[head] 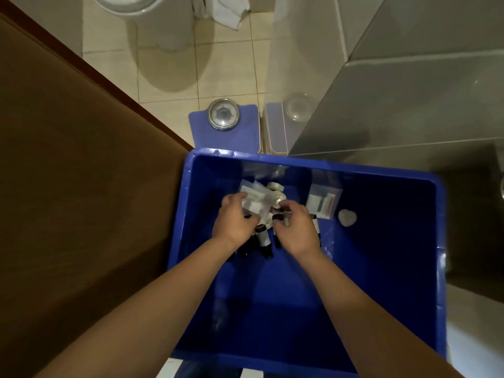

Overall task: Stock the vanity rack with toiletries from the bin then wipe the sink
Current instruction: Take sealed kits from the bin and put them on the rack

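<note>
Blue plastic bin [272, 309] sits on the tiled floor below me, its far rim just beside a blue bathroom scale [223, 115]. Both my hands are down inside it, over the toiletries [275, 190] heaped toward its far wall. My left hand [235, 221] has its fingers curled on a clear packet [252, 204] of white sachets. My right hand [297, 231] pinches the dark cap of a small bottle [278, 217] among other lying bottles [266, 242]. A zip bag [323, 201] lies to the right, and a white heart-shaped soap [347, 218] just past it.
</note>
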`<action>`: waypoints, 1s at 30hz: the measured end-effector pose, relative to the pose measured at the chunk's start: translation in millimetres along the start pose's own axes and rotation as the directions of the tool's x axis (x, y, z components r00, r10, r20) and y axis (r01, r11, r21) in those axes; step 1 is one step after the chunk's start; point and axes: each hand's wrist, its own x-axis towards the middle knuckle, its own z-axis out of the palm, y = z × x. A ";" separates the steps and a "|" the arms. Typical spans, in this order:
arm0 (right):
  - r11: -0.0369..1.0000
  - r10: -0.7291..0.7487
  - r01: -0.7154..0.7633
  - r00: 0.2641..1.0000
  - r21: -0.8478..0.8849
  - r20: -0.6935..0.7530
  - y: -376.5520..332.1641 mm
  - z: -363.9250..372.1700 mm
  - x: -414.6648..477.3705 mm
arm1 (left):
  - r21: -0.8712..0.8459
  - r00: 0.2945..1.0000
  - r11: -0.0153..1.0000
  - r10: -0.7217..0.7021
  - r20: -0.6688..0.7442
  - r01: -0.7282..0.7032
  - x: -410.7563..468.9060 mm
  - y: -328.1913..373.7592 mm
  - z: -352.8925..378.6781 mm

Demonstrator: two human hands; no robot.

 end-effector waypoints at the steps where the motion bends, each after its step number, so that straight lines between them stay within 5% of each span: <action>1: 1.000 -0.003 0.003 1.000 0.007 -0.002 2.7 3.7 5.2 | -0.018 1.000 1.000 -0.002 -0.012 0.002 6.4 -2.8 2.1; 11: 0.999 -0.028 0.030 0.998 0.034 -0.061 17.9 27.9 37.6 | -0.138 0.990 0.988 -0.089 -0.112 0.073 47.5 -30.0 20.6; 17: 0.996 0.006 0.000 0.998 0.086 -0.069 12.9 27.1 37.1 | -0.253 0.984 0.967 -0.037 -0.175 -0.008 38.3 -28.4 23.0; 30: 0.876 0.277 -0.306 0.952 0.372 0.130 -27.8 -7.2 16.7 | -0.447 0.988 0.882 0.113 -0.106 -0.149 -12.2 1.0 18.2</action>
